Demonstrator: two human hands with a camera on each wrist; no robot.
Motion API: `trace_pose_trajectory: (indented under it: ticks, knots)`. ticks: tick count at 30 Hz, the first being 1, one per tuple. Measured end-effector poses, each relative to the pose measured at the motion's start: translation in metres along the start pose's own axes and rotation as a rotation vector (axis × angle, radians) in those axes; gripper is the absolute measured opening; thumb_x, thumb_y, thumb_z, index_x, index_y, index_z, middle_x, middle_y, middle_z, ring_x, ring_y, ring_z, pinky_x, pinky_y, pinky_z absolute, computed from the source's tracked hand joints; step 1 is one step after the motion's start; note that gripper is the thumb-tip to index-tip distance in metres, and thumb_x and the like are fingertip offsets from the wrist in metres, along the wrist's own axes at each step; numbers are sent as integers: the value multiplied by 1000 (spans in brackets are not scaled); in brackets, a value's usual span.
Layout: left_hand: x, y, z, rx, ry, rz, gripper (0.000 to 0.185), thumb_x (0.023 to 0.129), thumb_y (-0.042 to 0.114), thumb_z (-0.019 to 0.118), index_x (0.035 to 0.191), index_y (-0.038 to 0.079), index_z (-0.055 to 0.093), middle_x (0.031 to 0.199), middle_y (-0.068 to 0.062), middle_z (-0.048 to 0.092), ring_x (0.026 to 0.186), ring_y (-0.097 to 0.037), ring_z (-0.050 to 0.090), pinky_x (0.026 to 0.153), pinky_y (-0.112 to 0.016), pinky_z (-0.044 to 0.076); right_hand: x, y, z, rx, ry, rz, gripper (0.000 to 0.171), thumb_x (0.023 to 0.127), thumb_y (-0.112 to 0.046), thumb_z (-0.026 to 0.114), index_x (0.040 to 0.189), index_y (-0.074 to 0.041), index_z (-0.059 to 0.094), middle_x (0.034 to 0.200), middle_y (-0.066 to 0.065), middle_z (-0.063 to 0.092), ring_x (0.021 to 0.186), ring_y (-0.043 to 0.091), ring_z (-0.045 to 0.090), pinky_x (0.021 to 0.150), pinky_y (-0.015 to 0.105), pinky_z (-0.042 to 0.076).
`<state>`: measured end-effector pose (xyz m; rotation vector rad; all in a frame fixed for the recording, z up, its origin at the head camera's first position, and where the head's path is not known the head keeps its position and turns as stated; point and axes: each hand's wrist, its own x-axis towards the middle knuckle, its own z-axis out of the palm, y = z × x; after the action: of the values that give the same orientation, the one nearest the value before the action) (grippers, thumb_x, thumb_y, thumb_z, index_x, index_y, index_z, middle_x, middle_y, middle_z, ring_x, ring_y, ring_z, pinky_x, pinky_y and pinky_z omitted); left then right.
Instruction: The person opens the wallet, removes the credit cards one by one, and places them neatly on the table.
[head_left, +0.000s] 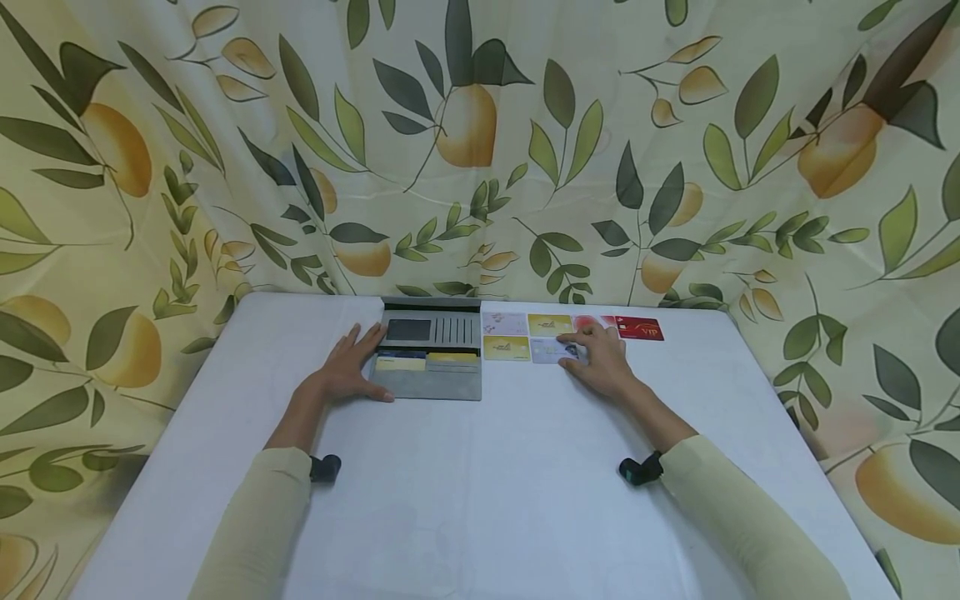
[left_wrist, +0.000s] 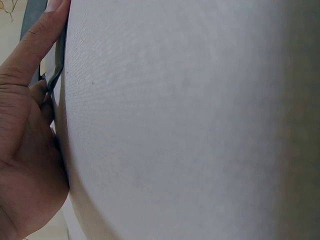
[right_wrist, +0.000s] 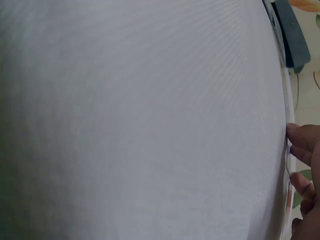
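Note:
A grey card wallet (head_left: 427, 385) lies unfolded on the white table, with slots, a dark window and yellow and dark blue cards (head_left: 401, 360) tucked in a lower pocket. My left hand (head_left: 347, 367) rests at its left edge, fingers spread and thumb by the lower corner. To the wallet's right, my right hand (head_left: 600, 358) holds a pale lavender card (head_left: 545, 351) flat, thumb at its near edge and index finger at its far edge. Its palm side is hidden in the head view. In the right wrist view, the right fingertips (right_wrist: 296, 131) sit low at the table surface.
Beside the wallet lie a pale pink floral card (head_left: 504, 323), two gold cards, one in the back row (head_left: 550, 324) and one in front (head_left: 506, 347), a partly covered pink-red card (head_left: 587, 320) and a red VIP card (head_left: 640, 328). A fruit-patterned curtain (head_left: 480, 208) hangs behind the table.

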<state>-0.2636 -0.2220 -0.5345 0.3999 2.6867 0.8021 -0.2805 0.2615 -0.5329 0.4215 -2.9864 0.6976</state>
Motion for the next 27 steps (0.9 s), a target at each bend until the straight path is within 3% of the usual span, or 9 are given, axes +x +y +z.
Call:
trace_pose_trajectory:
  ticks: [27]
  knots:
    - [0,0,1,-3,7,10,131,72,49,95,170,13,14,177,-11,6,160,-39,-11,127,-58,-6,-2,0,1,6,10,14,47,92,-27,79,136,-13,72,125,19,52,108,40,40,85,52,31]
